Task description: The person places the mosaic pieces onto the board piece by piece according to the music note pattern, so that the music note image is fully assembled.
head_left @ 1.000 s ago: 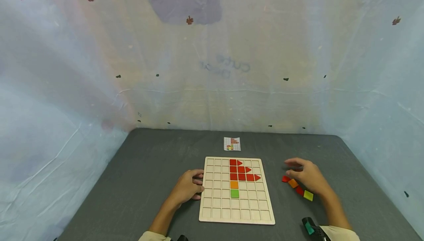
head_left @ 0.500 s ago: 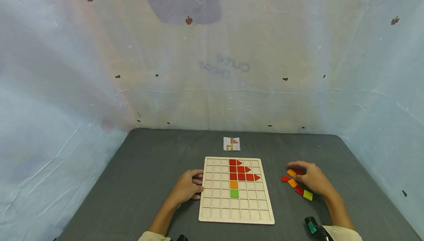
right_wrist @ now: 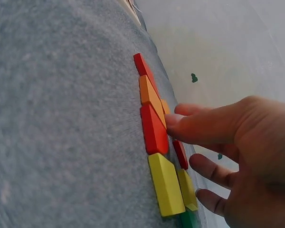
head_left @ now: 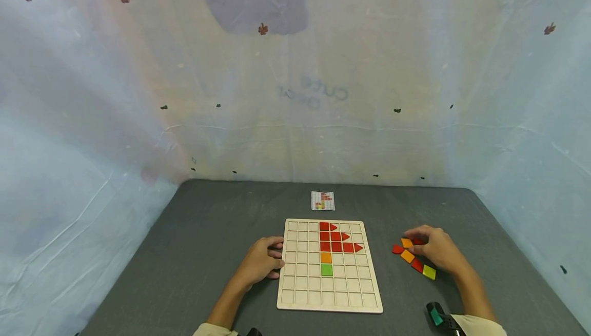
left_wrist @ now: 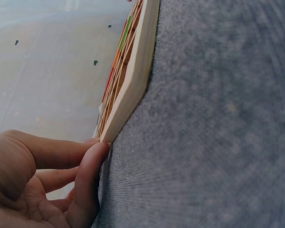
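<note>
Evidently, the right hand (head_left: 431, 246) had its fingers bent at an orange tile (head_left: 407, 243), though whether they pinched it could not be told; a light hold by the tile's sides looked best, sparing a red tile (head_left: 417, 265) and a yellow tile (head_left: 429, 272) close by, between the wooden board (head_left: 330, 309) and the right edge of the table (head_left: 221, 208). Across the wooden board, the left hand (head_left: 260, 260) pinched its left edge, a steadying grip best made gentle, while a pattern card (head_left: 322, 200) lay beyond its far edge.

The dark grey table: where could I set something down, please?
Bare: left of the left hand; between the pale wooden grid board and the red, orange and yellow tiles. Crowded: among those tiles, by the right hand.
</note>
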Available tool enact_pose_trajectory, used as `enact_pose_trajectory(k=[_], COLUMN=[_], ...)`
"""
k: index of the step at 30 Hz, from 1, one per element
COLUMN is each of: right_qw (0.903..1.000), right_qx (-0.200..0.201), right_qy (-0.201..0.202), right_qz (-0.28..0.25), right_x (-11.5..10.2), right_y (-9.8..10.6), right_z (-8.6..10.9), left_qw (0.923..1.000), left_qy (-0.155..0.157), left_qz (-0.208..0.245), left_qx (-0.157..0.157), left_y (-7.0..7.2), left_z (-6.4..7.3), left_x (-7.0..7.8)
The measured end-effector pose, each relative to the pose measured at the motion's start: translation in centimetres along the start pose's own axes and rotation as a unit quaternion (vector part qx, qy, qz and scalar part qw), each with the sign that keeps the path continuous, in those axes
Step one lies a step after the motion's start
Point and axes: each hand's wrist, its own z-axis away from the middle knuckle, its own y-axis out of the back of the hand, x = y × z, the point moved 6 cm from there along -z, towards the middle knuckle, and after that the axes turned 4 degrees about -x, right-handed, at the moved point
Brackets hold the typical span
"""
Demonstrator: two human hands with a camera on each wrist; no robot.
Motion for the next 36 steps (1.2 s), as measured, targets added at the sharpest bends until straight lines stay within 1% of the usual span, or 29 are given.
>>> enact_pose_trajectory(k=[6,9,14,18,24,29,34,36], right_qw=[0.9997,0.9997,0.9999,0.9999,0.9991,0.9990,0.9992,0.9989], right_qx=[0.002,0.000,-0.003,0.001,0.007,0.010,0.002,0.000], right_qy=[0.002,-0.003,-0.003,0.004,0.026,0.035,0.033,0.038], right_qz=[0.025,0.025,0.012,0.015,0.032,0.025,0.023,0.026], right_x=[0.1,0.1,-0.3,-1.1,-2.8,-3.9,-5.3,-5.9], right_y=[0.1,0.1,0.0,0.0,-0.3,-1.0,-1.9,-2.3], right_z=[-0.1,-0.2,-0.2,-0.3,-0.5,-0.7,-1.0,-1.2], left_qw=[1.0000,1.0000,1.0000,1.0000,0.9999,0.9999,0.9999,0.9999], left_qy=[0.000,0.000,-0.001,0.000,0.001,0.000,0.001,0.001], left_qz=[-0.003,-0.004,0.002,0.008,0.003,0.000,0.001,0.003], left_qx=[0.004,0.003,0.005,0.005,0.010,0.012,0.012,0.011], left_y=[0.0,0.0,0.1,0.1,0.1,0.1,0.1,0.1], left_z=[-0.1,-0.1,0.0,0.1,0.0,-0.1,-0.1,0.0], left_x=[-0.1,-0.2,-0.1,0.0,-0.1,0.0,0.0,0.0])
